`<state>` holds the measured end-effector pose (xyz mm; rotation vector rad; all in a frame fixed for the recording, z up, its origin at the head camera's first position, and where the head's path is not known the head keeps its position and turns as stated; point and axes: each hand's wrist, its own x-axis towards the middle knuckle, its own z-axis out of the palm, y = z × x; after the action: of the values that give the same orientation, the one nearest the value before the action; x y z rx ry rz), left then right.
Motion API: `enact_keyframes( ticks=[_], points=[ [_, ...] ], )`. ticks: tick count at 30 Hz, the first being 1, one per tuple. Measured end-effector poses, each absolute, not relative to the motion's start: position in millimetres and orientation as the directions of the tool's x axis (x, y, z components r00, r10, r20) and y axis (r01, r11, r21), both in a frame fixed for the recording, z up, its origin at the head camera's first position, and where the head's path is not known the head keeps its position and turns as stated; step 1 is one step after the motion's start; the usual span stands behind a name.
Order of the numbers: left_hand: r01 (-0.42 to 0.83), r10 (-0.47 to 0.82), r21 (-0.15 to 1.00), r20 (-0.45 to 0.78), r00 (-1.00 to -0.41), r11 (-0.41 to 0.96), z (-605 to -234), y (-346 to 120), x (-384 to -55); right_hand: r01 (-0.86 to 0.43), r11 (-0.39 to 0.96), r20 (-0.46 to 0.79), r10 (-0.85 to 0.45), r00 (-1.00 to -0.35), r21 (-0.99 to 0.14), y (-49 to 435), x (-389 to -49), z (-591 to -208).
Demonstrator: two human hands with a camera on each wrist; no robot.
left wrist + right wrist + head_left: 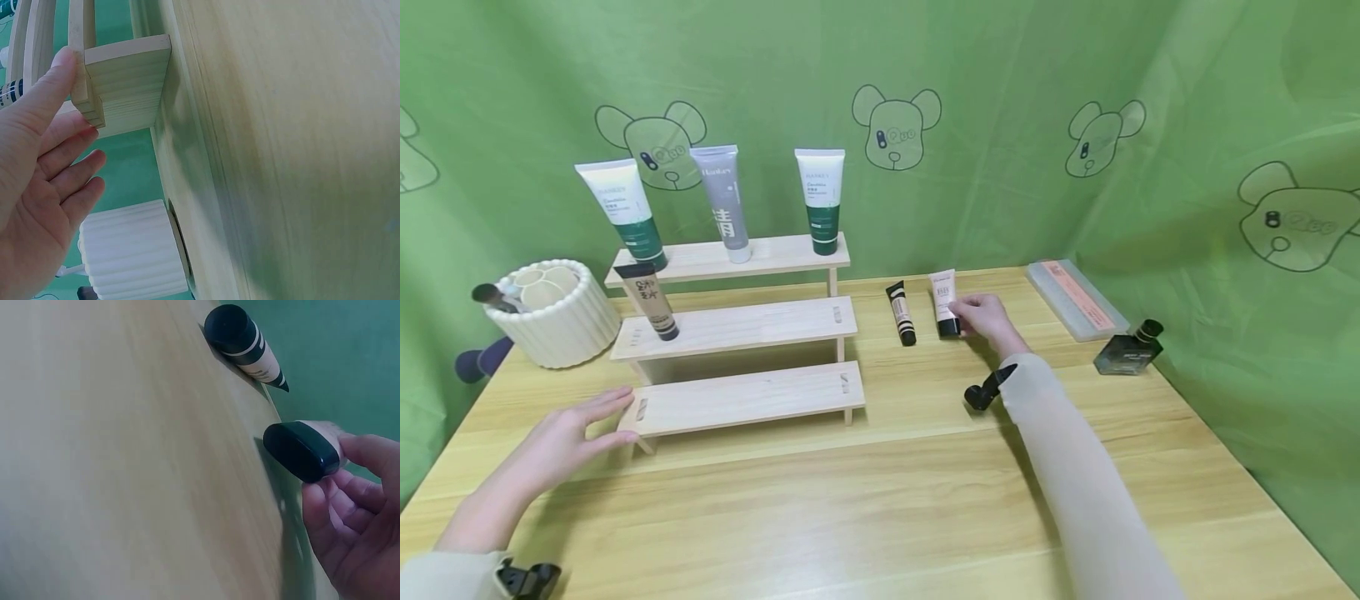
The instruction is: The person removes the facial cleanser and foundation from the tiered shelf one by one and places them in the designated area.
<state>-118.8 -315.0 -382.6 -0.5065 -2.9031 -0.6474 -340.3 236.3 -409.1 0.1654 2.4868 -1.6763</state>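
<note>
My right hand point(983, 319) pinches a pale pink BB cream tube point(943, 292) low near its black cap point(300, 450). The tube lies cap toward me at the back of the table. To its left, a slim beige tube with black bands point(902, 314) lies on the wood. My left hand point(572, 442) touches the left end of the lowest board of a three-tier wooden shelf point(752, 396). In the left wrist view, its thumb point(53, 81) meets the board's edge, and the other fingers are loosely bent by the board's end.
Two green-and-white tubes point(823, 200) and a lavender tube point(724, 204) stand on the top tier; a brown tube point(651, 300) is on the middle one. A ribbed white holder point(561, 321) stands left. At right are a flat case point(1075, 300) and a dark bottle point(1127, 354).
</note>
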Motion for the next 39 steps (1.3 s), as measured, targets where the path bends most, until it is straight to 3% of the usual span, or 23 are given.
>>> enact_keyframes(
  ticks=[20, 39],
  points=[
    [0.331, 0.283, 0.399, 0.174, -0.943, 0.855, -382.6, -314.6, -117.9, 0.254, 0.455, -0.277, 0.016, -0.961, -0.854, 232.8, -346.3, -405.4],
    [0.332, 0.288, 0.390, 0.168, -0.943, 0.859, -380.0, -314.3, -118.9, 0.236, 0.482, -0.263, 0.011, -0.965, -0.844, 240.0, -342.7, -396.2]
  ],
)
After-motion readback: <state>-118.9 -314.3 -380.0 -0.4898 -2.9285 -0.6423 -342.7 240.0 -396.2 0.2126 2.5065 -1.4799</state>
